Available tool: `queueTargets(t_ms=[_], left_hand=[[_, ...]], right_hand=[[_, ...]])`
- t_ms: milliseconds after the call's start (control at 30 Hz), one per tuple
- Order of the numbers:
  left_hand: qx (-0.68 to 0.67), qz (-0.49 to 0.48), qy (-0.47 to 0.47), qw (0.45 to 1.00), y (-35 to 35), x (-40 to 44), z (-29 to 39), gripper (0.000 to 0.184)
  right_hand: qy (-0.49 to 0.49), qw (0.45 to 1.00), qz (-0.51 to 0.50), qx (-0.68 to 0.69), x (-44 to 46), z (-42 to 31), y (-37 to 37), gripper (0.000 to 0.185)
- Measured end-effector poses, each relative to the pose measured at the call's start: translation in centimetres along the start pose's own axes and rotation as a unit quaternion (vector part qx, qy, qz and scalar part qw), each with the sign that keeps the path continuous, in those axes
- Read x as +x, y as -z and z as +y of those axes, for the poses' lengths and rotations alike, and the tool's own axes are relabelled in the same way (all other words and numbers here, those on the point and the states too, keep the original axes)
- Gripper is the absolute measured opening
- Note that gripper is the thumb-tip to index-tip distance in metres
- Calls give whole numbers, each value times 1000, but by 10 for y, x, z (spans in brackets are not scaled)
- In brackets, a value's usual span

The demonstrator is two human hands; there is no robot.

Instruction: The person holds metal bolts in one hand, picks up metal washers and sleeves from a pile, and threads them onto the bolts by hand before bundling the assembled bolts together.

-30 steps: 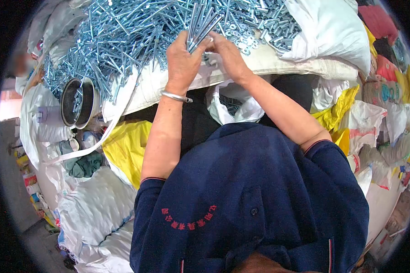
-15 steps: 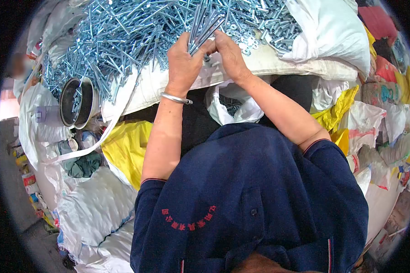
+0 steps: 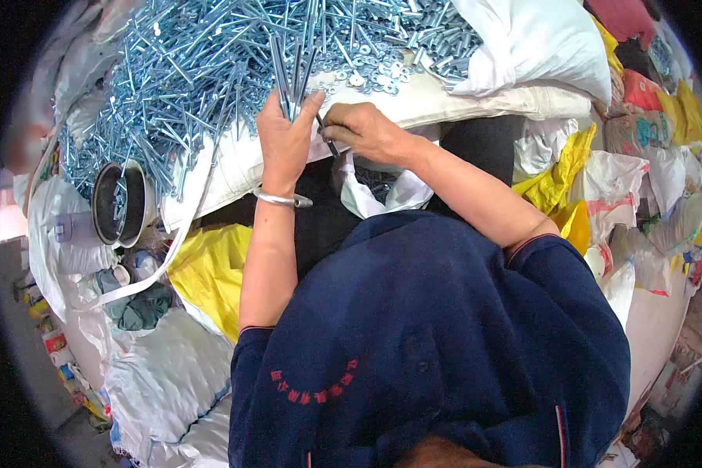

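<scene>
My left hand (image 3: 287, 140) is closed round a bunch of long metal bolts (image 3: 292, 78) whose shafts point up and away from me. Just right of it, the bent fingers of my right hand (image 3: 366, 131) pinch a thin dark rod-like piece (image 3: 331, 142) that slants down toward my lap. Beyond both hands spreads a big heap of long bolts (image 3: 203, 70). Flat washers (image 3: 366, 74) lie at the heap's near edge, and short metal sleeves (image 3: 441, 39) are piled to their right. An open white bag (image 3: 366, 199) with dark contents sits below my right hand.
A dark-lined bowl (image 3: 109, 204) holding a few bolts stands at the left. A full white sack (image 3: 534, 51) rests at the back right. Yellow bags (image 3: 210, 269) and white sacks (image 3: 164, 370) lie at the left. A blurred person (image 3: 27, 140) is at the far left edge.
The whole view has shifted slightly. My right hand has moved down and away from the bolts in my left hand, and the dark piece now shows in its fingers. My left hand still grips its bunch.
</scene>
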State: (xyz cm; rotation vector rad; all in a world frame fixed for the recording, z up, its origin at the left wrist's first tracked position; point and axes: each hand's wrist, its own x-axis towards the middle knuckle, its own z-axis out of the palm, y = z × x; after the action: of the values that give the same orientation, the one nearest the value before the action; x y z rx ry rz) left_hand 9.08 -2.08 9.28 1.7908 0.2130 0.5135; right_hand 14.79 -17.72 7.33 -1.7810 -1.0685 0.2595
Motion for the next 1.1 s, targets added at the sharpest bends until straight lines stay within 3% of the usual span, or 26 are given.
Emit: queueTargets(t_ms=[200,333,400,433,467,500,533,667,733,833,933,967,1000,1033,1100], left_hand=[[-15,2,37,999,-13,-21,-14,28],[65,1,55,996,-26,-33,-19,30],[-20,-10,91,996,-28,-37,-26,26],[-43,-7,86,995,-28,-36,-30,26],[-42,-7,87,995,-27,-37,-27,26],[-123,-14,138,983,-26,-39,-19,25],[-203,-21,186,961,-24,-41,-15,23],[-213,-31,199,956,-23,-45,-14,29],[-130,-20,156,979,-23,-48,-14,25],[-173,-10,178,969,-21,-53,-12,20],[-232,-14,211,949,-18,-58,-8,20],[-268,-14,220,938,-18,-60,-7,21],[-270,-12,221,937,-18,-61,-8,21],[-295,-26,221,929,-18,-63,-8,21],[-320,-38,223,920,-18,-67,-9,21]], right_hand=[[-48,990,-11,-135,-32,0,-6,24],[-51,983,-60,-163,-46,7,8,24],[12,970,-6,-244,-42,26,31,19],[91,962,46,-253,-37,45,48,18],[97,947,86,-295,-28,43,67,18],[81,925,108,-354,-19,54,83,19],[62,915,104,-384,-12,60,97,18],[41,869,57,-489,-1,92,127,15],[54,867,53,-492,2,98,129,13],[32,863,36,-504,4,101,130,17],[75,853,83,-510,7,91,128,23],[-15,947,169,-273,5,87,120,26],[-105,965,241,-14,3,77,111,29],[-109,952,223,182,0,62,104,32],[-100,937,214,257,-9,32,81,32]])
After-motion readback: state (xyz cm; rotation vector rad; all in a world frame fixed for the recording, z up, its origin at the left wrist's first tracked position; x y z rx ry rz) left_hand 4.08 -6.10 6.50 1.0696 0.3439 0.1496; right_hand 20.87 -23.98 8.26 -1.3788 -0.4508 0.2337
